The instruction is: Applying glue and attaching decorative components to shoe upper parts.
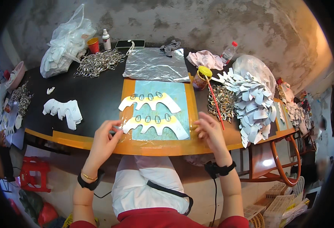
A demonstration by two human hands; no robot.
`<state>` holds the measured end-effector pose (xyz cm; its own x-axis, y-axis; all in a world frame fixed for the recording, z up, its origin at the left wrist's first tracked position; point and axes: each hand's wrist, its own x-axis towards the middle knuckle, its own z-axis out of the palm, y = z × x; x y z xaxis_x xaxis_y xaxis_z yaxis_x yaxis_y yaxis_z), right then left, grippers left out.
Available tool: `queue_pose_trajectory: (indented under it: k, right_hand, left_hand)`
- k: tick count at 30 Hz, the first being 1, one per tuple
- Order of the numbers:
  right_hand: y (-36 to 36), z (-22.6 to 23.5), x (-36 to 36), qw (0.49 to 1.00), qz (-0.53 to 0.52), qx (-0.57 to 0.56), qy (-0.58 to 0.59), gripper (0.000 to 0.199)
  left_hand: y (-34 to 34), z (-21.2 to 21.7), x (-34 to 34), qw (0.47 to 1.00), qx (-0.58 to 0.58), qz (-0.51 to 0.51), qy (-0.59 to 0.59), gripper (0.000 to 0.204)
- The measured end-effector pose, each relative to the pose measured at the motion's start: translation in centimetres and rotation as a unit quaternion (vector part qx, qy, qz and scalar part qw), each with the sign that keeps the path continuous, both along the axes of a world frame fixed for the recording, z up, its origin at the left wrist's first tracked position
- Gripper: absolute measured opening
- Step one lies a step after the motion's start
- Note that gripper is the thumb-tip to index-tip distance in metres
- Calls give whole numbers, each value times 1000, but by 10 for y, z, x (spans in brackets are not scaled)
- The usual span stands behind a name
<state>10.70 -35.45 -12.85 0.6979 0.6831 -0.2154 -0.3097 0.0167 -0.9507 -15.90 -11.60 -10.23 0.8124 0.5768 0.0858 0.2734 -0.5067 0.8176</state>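
Two white scalloped cut pieces lie one above the other on a light blue mat (163, 136). The upper piece (170, 104) and the lower piece (179, 130) each have a yellow band and several oval metal rings (158, 119) set along the top edge. My left hand (107, 137) is at the left end of the lower piece, its thumb and forefinger slightly apart; whether it touches the piece, I cannot tell. To the right of the mat my right hand (210, 131) hovers with curved, parted fingers and nothing in them.
A stack of white pieces (73, 112) lies left. Metal rings (100, 62) are heaped behind it, with more rings (222, 100) at right beside a yellow-lidded jar (201, 78) with a red stick (215, 102). A large white pile (256, 102) stands far right. Silver foil (157, 64) covers the back middle.
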Motion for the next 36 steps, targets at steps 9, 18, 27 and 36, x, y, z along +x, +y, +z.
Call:
queue_pose_trajectory:
  k: [9,18,27,36]
  right_hand:
    - [8,4,47,944,-229,236,26,33]
    - [17,38,71,924,-190,66,-326,24]
    - [40,60,94,856,-195,-17,-479,19]
    - [35,83,89,838,-232,-5,-495,19]
  left_hand:
    - [-28,27,160,954,-113,-259,-99,57]
    - [-21,-20,331,990,65,-81,-93,121]
    - [-39,-38,350,988,86,16,-124,100]
    - [-42,-24,342,988,124,6,-88,97]
